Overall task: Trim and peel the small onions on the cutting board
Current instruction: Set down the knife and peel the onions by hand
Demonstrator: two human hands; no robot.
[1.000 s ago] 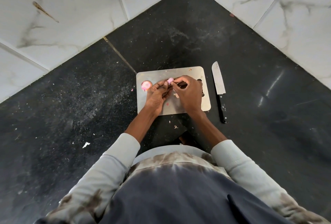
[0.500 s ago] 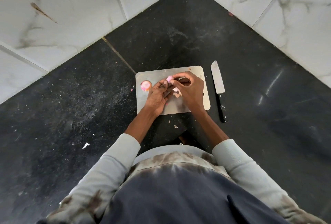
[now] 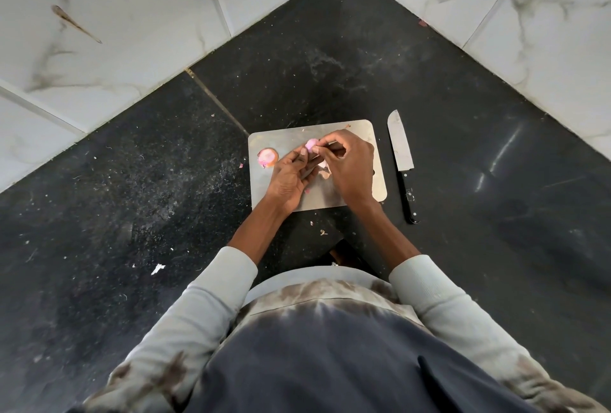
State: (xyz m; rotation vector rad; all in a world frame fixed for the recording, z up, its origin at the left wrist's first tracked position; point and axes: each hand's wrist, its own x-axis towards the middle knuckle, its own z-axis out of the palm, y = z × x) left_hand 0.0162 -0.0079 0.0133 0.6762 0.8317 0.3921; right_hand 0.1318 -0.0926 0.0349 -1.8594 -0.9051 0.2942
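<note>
A steel cutting board (image 3: 357,130) lies on the black counter. Over its middle, my left hand (image 3: 291,178) and my right hand (image 3: 350,164) meet around a small pink onion (image 3: 311,144). The left fingers hold it from below. The right fingertips pinch at its skin on the right side. A second small onion (image 3: 267,157), partly peeled, rests alone near the board's left edge. Loose bits of skin (image 3: 325,172) lie under my hands. Part of the board is hidden by my hands.
A knife (image 3: 401,161) with a black handle lies on the counter just right of the board, blade pointing away. White marble-tiled walls (image 3: 132,32) close the corner behind. Skin scraps (image 3: 158,268) dot the counter at the left and near the board's front edge.
Both hands have shifted slightly towards the far side of the board with the onion, and the right fingers have moved along its skin. The knife and the other onion have not moved.
</note>
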